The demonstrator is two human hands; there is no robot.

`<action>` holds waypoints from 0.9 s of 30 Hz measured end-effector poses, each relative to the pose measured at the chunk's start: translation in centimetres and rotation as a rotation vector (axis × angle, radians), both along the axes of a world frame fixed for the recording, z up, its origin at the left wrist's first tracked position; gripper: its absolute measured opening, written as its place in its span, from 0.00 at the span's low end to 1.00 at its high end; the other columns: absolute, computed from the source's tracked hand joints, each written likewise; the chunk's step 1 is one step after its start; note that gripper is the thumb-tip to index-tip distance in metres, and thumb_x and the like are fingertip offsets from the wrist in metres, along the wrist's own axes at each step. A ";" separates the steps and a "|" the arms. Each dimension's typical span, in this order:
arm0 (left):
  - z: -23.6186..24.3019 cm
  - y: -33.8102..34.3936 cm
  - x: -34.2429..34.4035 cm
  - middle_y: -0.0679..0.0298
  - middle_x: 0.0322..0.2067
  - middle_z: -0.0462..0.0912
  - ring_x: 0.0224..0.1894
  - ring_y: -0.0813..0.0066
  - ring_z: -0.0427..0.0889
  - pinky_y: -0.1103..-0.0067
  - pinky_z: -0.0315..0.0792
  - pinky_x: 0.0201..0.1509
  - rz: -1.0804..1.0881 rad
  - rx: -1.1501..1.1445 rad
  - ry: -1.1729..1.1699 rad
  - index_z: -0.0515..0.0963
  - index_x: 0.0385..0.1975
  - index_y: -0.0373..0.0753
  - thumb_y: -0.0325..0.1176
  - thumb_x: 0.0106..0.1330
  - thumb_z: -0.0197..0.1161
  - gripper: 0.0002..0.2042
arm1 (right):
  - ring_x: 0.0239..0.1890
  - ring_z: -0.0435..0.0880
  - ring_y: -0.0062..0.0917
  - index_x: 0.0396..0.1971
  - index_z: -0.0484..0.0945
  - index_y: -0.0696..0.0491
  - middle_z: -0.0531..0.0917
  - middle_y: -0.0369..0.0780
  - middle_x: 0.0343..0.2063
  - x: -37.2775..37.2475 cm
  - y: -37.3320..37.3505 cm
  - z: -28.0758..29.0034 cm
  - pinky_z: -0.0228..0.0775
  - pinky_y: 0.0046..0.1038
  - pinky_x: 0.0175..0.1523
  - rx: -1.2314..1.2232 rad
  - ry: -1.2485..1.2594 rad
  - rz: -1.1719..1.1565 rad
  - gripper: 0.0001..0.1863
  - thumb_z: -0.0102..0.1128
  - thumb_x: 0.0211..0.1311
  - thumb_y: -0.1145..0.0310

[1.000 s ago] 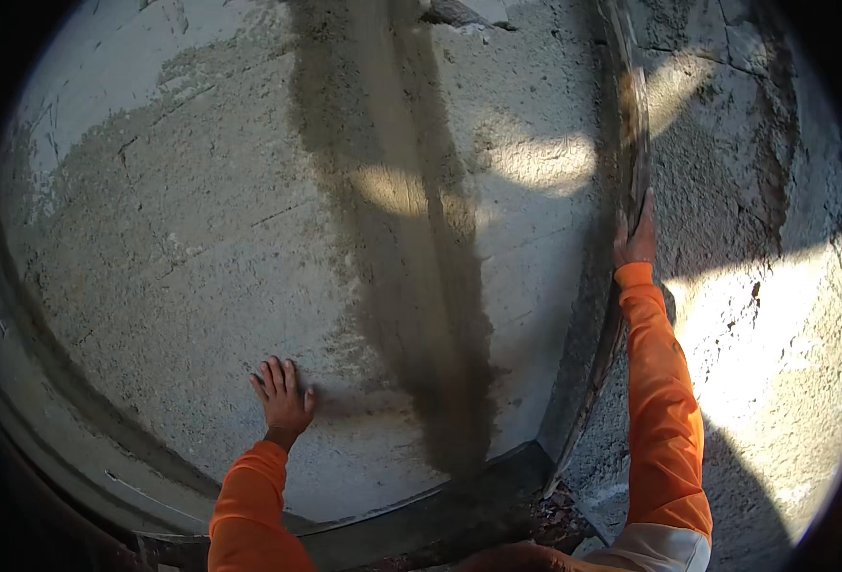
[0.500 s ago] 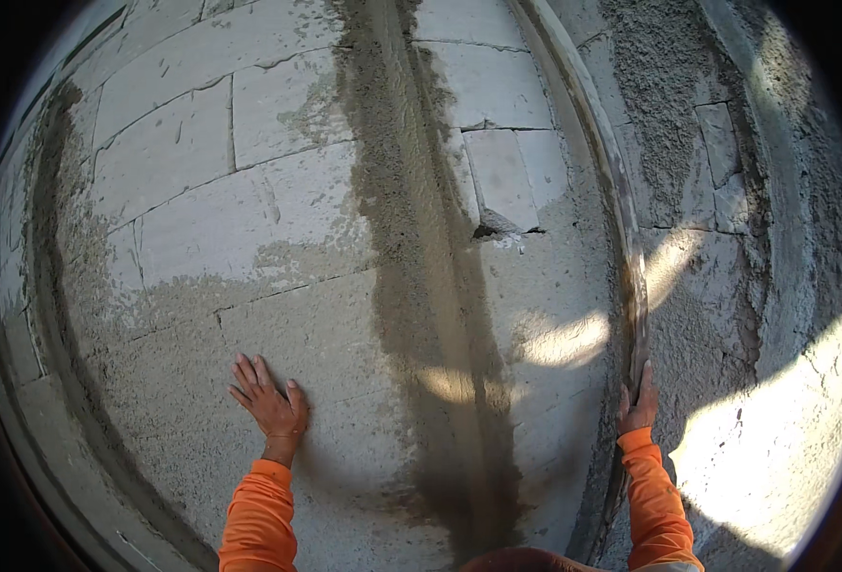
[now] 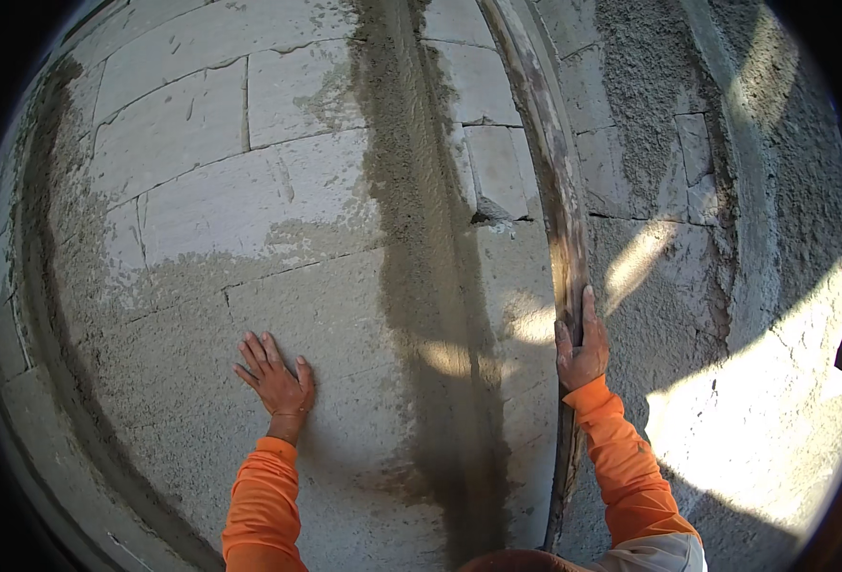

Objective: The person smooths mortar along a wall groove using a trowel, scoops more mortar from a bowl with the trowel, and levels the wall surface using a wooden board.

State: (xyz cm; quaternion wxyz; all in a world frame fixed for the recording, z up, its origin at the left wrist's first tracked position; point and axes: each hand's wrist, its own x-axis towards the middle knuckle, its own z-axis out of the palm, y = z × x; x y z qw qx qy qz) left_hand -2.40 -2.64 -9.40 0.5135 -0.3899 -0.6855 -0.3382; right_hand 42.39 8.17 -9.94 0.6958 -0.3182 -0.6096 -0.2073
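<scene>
My left hand (image 3: 280, 383) lies flat on the pale block wall (image 3: 202, 214), its fingers spread and nothing in it. My right hand (image 3: 585, 351) is closed around a long, narrow, worn straightedge (image 3: 562, 205), thumb on one side and fingers on the other. The straightedge runs from the top of the picture down past my right forearm; it looks like wood, spattered with mortar. Between my hands a dark, wet mortar strip (image 3: 440, 286) with a raised ridge runs the length of the wall, left of and apart from the straightedge.
A second mortar strip (image 3: 54, 315) curves along the far left. Right of the straightedge are rough mortar patches (image 3: 645, 114) and another raised band (image 3: 754, 210). A broken block (image 3: 497, 172) leaves a small hole near the strip. Bright sunlight falls at the lower right.
My right hand has moved left and a little up, bringing the straightedge closer to the wet strip. My left hand stays on the wall, and the view has shifted slightly.
</scene>
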 end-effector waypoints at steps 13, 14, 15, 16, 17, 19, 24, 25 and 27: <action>-0.4 -0.4 -0.7 0.46 0.69 0.38 0.71 0.48 0.31 0.49 0.22 0.67 -0.041 0.023 0.041 0.47 0.66 0.31 0.43 0.59 0.50 0.37 | 0.32 0.72 0.41 0.68 0.52 0.49 0.71 0.47 0.27 -10.8 1.0 -1.0 0.66 0.37 0.38 -0.133 0.042 0.117 0.44 0.61 0.48 0.73; -0.3 -0.5 -0.5 0.46 0.69 0.38 0.71 0.48 0.31 0.49 0.22 0.67 -0.038 0.025 0.048 0.47 0.66 0.31 0.43 0.59 0.50 0.37 | 0.32 0.72 0.41 0.68 0.53 0.49 0.71 0.47 0.28 -11.1 1.3 -1.4 0.66 0.37 0.38 -0.085 0.027 0.112 0.44 0.61 0.48 0.73; -0.2 -0.5 -0.3 0.46 0.69 0.38 0.71 0.48 0.31 0.49 0.22 0.67 -0.044 0.025 0.053 0.48 0.66 0.31 0.43 0.59 0.50 0.37 | 0.31 0.72 0.42 0.67 0.53 0.49 0.72 0.47 0.28 -11.3 1.5 -1.6 0.66 0.37 0.38 -0.037 0.012 0.105 0.44 0.61 0.48 0.73; -0.3 -0.5 -0.4 0.46 0.69 0.38 0.71 0.48 0.31 0.49 0.22 0.67 -0.049 0.022 0.048 0.48 0.66 0.31 0.43 0.59 0.50 0.37 | 0.31 0.72 0.42 0.67 0.53 0.49 0.72 0.47 0.28 -11.9 1.9 -1.9 0.66 0.37 0.38 -0.039 0.011 0.109 0.44 0.61 0.48 0.73; -0.4 -0.5 -0.5 0.46 0.69 0.38 0.71 0.48 0.31 0.49 0.22 0.67 -0.045 0.020 0.048 0.48 0.66 0.31 0.43 0.59 0.50 0.37 | 0.31 0.72 0.42 0.67 0.54 0.49 0.72 0.47 0.28 -12.4 2.2 -2.1 0.66 0.37 0.37 -0.013 0.023 0.138 0.43 0.61 0.48 0.73; -0.3 -0.3 -0.6 0.46 0.69 0.38 0.71 0.48 0.31 0.49 0.22 0.67 -0.054 0.028 0.053 0.48 0.66 0.31 0.43 0.59 0.50 0.37 | 0.31 0.72 0.42 0.67 0.54 0.49 0.72 0.47 0.27 -13.4 2.7 -2.4 0.66 0.37 0.37 0.011 0.037 0.171 0.43 0.61 0.48 0.73; -0.2 0.0 -0.6 0.46 0.69 0.39 0.71 0.48 0.30 0.51 0.20 0.68 -0.086 0.041 0.056 0.48 0.65 0.29 0.40 0.59 0.50 0.36 | 0.30 0.72 0.42 0.67 0.55 0.48 0.72 0.47 0.27 -15.4 2.7 -2.6 0.66 0.37 0.36 -0.003 0.052 0.224 0.42 0.61 0.48 0.72; -0.2 -0.1 -0.6 0.45 0.69 0.39 0.71 0.48 0.30 0.51 0.20 0.67 -0.089 0.046 0.065 0.48 0.65 0.29 0.40 0.59 0.50 0.36 | 0.30 0.72 0.42 0.67 0.55 0.48 0.72 0.47 0.27 -15.5 2.3 -2.5 0.66 0.37 0.36 -0.003 0.054 0.226 0.42 0.61 0.48 0.72; -0.3 -0.3 -0.6 0.45 0.69 0.39 0.71 0.48 0.30 0.51 0.20 0.67 -0.090 0.049 0.072 0.48 0.65 0.29 0.40 0.60 0.50 0.36 | 0.33 0.74 0.45 0.66 0.55 0.53 0.76 0.50 0.33 -15.8 1.5 -2.4 0.69 0.37 0.41 -0.084 0.000 0.226 0.41 0.60 0.49 0.78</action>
